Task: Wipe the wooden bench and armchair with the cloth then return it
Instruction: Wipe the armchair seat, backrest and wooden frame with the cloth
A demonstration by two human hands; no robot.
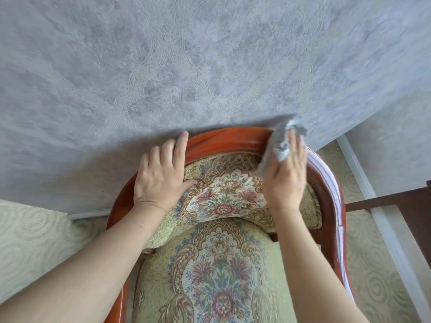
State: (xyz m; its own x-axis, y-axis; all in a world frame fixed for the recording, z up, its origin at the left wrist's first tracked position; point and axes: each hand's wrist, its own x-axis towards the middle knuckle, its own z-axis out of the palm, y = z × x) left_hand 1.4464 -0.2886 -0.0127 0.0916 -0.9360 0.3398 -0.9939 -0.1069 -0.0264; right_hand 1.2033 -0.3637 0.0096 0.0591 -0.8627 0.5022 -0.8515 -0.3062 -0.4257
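Observation:
The armchair [224, 142] has a curved reddish wooden frame and floral upholstery, and stands with its back against the wall. My left hand [161, 173] lies flat with fingers apart on the upper left of the backrest, its fingertips over the wooden top rail. My right hand [285, 177] holds a grey cloth [278, 142] and presses it on the right end of the top rail, partly blurred. The bench is not in view.
A patterned grey wall [186, 66] rises right behind the chair. A white baseboard [363, 180] runs along the right wall. A dark wooden piece of furniture [396, 199] juts in at the right edge. Pale carpet with swirls [28, 241] covers the floor on both sides.

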